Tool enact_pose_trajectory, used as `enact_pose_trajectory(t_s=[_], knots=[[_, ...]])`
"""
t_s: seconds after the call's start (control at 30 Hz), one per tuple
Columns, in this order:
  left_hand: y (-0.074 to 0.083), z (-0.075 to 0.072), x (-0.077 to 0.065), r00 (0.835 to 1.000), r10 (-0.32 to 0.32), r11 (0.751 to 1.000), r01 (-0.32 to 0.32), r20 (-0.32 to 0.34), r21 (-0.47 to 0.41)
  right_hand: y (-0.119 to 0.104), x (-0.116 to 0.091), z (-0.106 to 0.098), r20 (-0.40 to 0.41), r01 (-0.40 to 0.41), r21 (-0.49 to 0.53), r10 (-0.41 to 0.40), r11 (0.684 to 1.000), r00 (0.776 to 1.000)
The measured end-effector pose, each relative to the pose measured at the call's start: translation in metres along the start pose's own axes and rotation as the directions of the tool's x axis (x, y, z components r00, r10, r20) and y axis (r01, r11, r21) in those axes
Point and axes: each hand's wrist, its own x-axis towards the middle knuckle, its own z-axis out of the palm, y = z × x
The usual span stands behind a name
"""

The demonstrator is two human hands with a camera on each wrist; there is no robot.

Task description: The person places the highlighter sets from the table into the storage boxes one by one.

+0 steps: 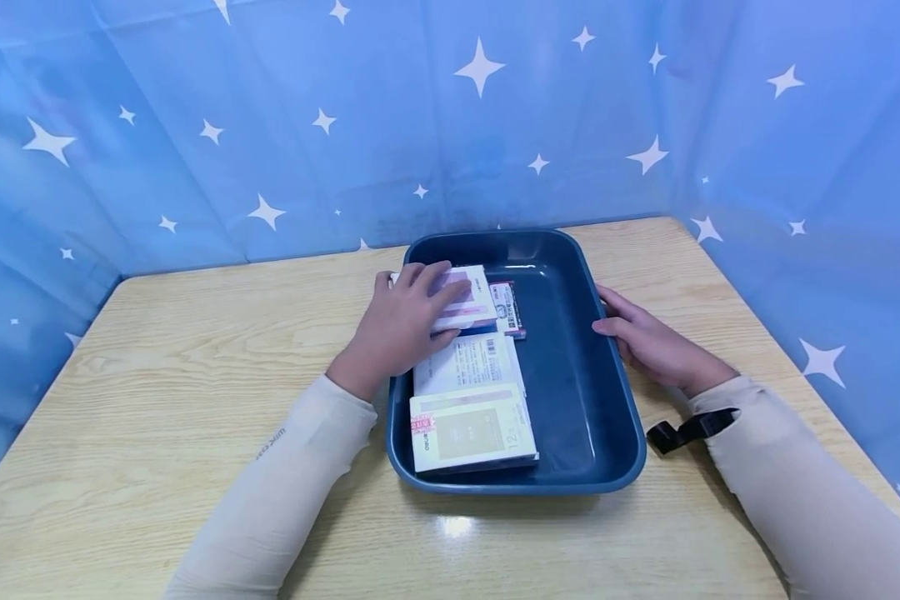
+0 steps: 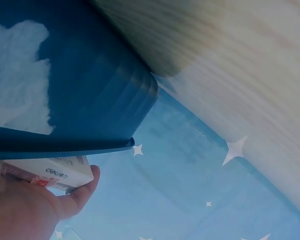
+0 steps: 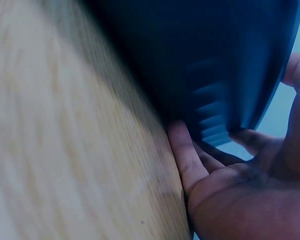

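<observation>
My left hand (image 1: 408, 321) grips a small white box (image 1: 482, 310) with a pink-purple print, its fingers spread over the top. This box sits high at the upper left of a dark blue plastic tray (image 1: 570, 400), near the left rim. In the left wrist view, lettering shows on the end of the white box (image 2: 60, 172) beside the fingers. My right hand (image 1: 648, 342) holds the tray's right side, thumb at the rim. In the right wrist view its fingers (image 3: 187, 160) lie against the outer wall, low by the tabletop.
Inside the tray lie a white box with printed text (image 1: 468, 367), a box with a pale yellow panel (image 1: 472, 433) and a red-edged packet (image 1: 506, 308). The tray stands on a wooden table (image 1: 195, 383). Behind hangs a blue starred curtain (image 1: 390, 83). A black strap (image 1: 693, 429) circles the right wrist.
</observation>
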Motion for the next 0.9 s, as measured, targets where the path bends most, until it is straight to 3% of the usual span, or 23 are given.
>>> enact_pose_trajectory(t_s=[0.5, 0.73, 0.9], knots=[[0.0009, 0.0026, -0.0005, 0.998, 0.053, 0.999, -0.052, 0.033, -0.007, 0.0037, 0.0001, -0.0006, -0.033, -0.013, -0.029, 0.012, 1.000, 0.999], [-0.0004, 0.0014, -0.0013, 0.998, 0.054, 0.998, -0.054, 0.033, 0.009, 0.0006, 0.0020, -0.0010, -0.020, 0.004, -0.017, -0.004, 1.000, 1.000], [-0.0004, 0.0019, -0.0004, 0.996, 0.050, 0.999, -0.048, 0.069, -0.020, 0.0010, 0.0019, -0.0021, -0.020, -0.006, -0.029, 0.005, 1.000, 1.000]])
